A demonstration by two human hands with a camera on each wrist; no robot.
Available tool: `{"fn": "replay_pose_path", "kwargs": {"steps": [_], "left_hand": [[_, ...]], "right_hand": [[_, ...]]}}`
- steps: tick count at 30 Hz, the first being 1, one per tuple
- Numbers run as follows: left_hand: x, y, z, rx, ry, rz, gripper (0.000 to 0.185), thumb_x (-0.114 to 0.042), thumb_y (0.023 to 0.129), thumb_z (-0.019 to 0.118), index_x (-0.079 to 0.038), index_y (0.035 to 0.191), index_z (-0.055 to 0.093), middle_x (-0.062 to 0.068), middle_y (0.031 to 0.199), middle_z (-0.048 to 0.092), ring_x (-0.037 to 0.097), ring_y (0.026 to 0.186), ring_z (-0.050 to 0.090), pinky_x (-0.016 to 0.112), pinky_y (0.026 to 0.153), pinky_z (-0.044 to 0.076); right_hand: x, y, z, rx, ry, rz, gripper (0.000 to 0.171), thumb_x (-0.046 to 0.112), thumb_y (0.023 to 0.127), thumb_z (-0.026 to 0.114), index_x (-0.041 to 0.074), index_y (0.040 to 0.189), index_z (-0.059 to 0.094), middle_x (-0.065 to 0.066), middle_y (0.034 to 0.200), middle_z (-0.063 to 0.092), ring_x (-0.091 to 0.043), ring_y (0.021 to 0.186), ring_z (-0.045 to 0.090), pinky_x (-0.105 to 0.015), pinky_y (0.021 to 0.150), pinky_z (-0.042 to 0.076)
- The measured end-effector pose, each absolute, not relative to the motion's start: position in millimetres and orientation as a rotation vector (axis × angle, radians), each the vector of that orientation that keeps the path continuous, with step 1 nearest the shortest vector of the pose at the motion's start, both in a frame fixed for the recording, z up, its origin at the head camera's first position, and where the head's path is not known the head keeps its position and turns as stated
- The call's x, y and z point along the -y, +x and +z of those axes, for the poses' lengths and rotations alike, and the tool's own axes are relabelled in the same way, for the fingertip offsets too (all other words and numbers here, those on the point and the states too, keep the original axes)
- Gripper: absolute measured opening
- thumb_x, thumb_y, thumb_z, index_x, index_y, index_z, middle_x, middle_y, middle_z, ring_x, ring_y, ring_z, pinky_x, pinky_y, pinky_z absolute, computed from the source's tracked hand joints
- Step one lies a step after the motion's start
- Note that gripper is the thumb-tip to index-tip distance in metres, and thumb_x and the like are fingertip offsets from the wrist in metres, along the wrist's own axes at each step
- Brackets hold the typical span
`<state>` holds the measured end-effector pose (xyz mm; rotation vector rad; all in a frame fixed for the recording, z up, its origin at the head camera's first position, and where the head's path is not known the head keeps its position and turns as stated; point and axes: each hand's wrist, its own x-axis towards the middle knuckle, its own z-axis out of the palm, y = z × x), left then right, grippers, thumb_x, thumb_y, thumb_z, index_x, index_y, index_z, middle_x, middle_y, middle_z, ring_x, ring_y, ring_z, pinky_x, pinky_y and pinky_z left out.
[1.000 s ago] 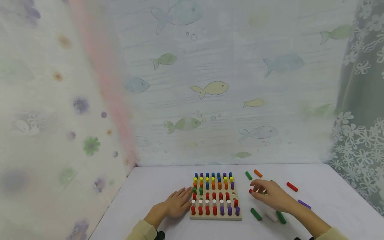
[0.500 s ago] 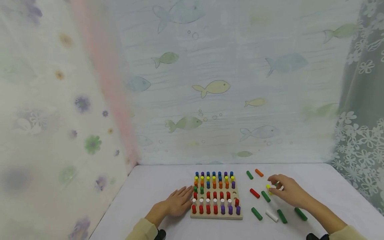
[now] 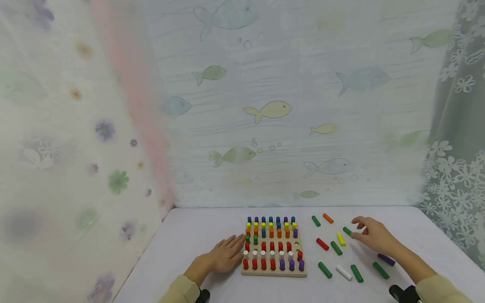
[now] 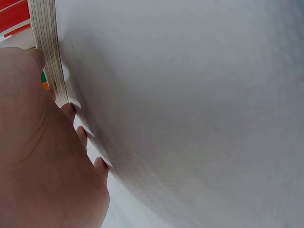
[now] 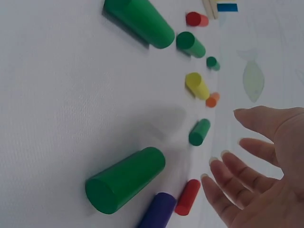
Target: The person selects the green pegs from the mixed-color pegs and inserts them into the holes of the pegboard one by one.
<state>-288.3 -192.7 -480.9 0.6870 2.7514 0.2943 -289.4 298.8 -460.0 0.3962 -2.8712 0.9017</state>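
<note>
My left hand lies flat on the table. Its fingertips touch the left edge of a wooden pegboard, whose layered side shows in the left wrist view. Coloured pegs stand upright in rows there, with a few holes bare around the green and red rows. Over the loose pegs at the right hovers my right hand, fingers spread and slightly bent, holding nothing. Nearest its thumb in the head view is a green peg; a yellow peg lies just left. The right wrist view shows a gap between fingers and pegs.
More loose pegs lie right of the board: a red peg, an orange peg, a white peg, a purple peg and several green ones. A fish-print curtain hangs behind the table.
My right hand has moved right, away from the board, past the red and yellow pegs, which now lie uncovered. The purple peg shows again beside the forearm. My left hand stays put.
</note>
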Motion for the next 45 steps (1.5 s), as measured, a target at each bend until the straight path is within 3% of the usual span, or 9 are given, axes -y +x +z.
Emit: {"fn": "replay_pose_path", "kwargs": {"steps": [13, 38, 45], "left_hand": [[193, -291, -481, -2.752, 0.684, 0.288, 0.064, -0.047, 0.110, 0.036, -0.014, 0.164, 0.025, 0.003, 0.169, 0.026, 0.030, 0.156, 0.021, 0.058, 0.124, 0.019], [194, -288, -485, -2.764, 0.700, 0.309, 0.066, -0.049, 0.109, 0.034, -0.014, 0.164, 0.025, 0.004, 0.169, 0.026, 0.031, 0.156, 0.021, 0.058, 0.124, 0.018], [194, -286, -483, -2.765, 0.701, 0.315, 0.066, -0.049, 0.109, 0.033, -0.013, 0.164, 0.025, 0.005, 0.169, 0.026, 0.032, 0.156, 0.021, 0.059, 0.123, 0.018]], "right_hand": [[-299, -299, -466, 2.946, 0.291, 1.008, 0.040, 0.015, 0.095, 0.070, -0.010, 0.124, 0.057, -0.017, 0.103, 0.065, -0.035, 0.095, 0.064, -0.047, 0.076, 0.057], [-283, -318, -487, 2.973, 0.166, 1.007, 0.027, 0.009, 0.092, 0.069, -0.009, 0.112, 0.062, -0.012, 0.092, 0.061, -0.025, 0.083, 0.055, -0.036, 0.069, 0.050], [-283, -319, -488, 2.952, 0.159, 1.004, 0.032, 0.008, 0.094, 0.067, -0.008, 0.121, 0.061, -0.012, 0.095, 0.063, -0.024, 0.083, 0.056, -0.037, 0.069, 0.052]]}}
